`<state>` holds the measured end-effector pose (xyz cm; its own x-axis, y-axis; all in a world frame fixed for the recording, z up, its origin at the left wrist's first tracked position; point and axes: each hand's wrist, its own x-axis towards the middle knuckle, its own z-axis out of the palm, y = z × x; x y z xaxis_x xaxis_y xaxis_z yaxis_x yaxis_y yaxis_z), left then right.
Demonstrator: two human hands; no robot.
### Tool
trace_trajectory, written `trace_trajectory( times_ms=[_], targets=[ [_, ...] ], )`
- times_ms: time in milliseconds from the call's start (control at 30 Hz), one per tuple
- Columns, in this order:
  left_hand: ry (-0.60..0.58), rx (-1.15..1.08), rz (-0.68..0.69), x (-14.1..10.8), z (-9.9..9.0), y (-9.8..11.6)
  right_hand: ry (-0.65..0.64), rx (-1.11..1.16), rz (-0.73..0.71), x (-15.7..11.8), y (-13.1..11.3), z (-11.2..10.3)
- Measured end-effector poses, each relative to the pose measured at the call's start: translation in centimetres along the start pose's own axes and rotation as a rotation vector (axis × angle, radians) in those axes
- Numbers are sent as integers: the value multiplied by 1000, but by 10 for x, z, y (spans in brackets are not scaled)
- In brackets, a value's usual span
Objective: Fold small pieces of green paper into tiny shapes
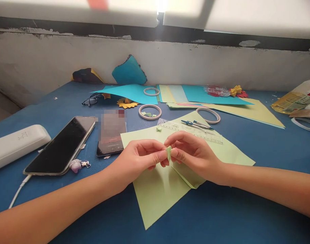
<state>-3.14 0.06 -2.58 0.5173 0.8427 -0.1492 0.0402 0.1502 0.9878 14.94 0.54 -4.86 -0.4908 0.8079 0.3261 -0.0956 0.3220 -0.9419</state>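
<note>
Between my two hands, above the table, is a small folded piece of light green paper point(169, 153). My left hand point(146, 154) pinches its left side between thumb and fingers. From the other side, my right hand point(189, 152) pinches it with thumb and index finger. Below them lies a large light green sheet point(157, 203), with a folded green strip point(186, 179) partly hidden under my right hand. A clear ruler point(210, 135) and a compass point(195, 124) rest on the sheet. One more small folded green piece point(158, 129) sits near the ruler's left end.
Left of my hands are a phone with a mosaicked screen point(110, 149), a black-screened phone point(60, 145) on a cable and a white power bank point(20, 144). Tape rolls point(160, 113), glasses point(90, 101), coloured sheets point(195, 95) and yellow folded paper point(126, 103) lie behind. A bottle point(294, 98) is at right.
</note>
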Motion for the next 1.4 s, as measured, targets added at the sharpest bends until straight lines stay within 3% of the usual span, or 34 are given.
trace_trajectory(
  times_ms=[133, 300, 467, 633, 833, 1033, 1267, 1400],
  targets=[
    [-19, -33, -45, 1, 1, 0, -21, -42, -80, -2, -1, -1],
    [48, 44, -29, -4, 5, 0, 42, -98, -113, -1, -3, 0],
    [100, 326, 116, -10, 11, -1, 99, -77, -54, -1, -2, 1],
    [152, 522, 240, -11, 14, -5, 88, -80, -51, 0, -1, 1],
    [216, 798, 480, -9, 13, -11, 74, -98, -7, 0, -2, 2],
    [232, 907, 539, -9, 11, -14, 70, -182, -16, -2, -2, 2],
    [169, 1010, 635, -11, 11, -12, 22, -270, -52, -3, -5, 3],
    [260, 1142, 712, -11, 10, -13, -7, -157, 29, -3, -5, 4]
  ],
)
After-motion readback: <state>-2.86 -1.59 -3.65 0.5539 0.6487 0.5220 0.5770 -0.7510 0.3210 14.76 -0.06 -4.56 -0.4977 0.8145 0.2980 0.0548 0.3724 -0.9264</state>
